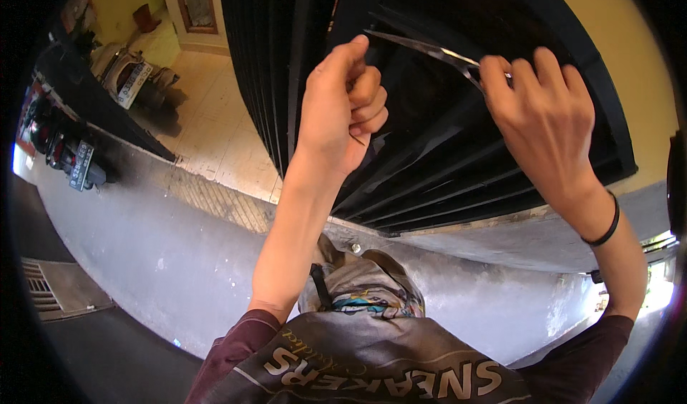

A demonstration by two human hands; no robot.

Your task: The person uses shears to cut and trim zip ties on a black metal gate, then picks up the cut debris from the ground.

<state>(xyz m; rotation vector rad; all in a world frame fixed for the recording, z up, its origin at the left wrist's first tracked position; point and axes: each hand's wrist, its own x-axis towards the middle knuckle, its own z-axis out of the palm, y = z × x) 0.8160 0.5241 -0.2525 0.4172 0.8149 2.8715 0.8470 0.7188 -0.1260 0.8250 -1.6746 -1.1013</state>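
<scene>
My right hand is closed round the handles of a pair of metal scissors. Their blades point left, with the tips just above my left thumb; I cannot tell whether they touch it. My left hand is raised with the fingers curled in and the thumb up. What it holds, if anything, is hidden, though a thin dark line shows below the curled fingers. Both hands are in front of a black slatted gate, and a black band circles my right wrist.
The gate stands close ahead, beside a yellow wall. At the left, a tiled floor lies beyond it, with a parked motorbike. Another motorbike stands at the far left. Grey concrete ground surrounds me, with a drain grate at lower left.
</scene>
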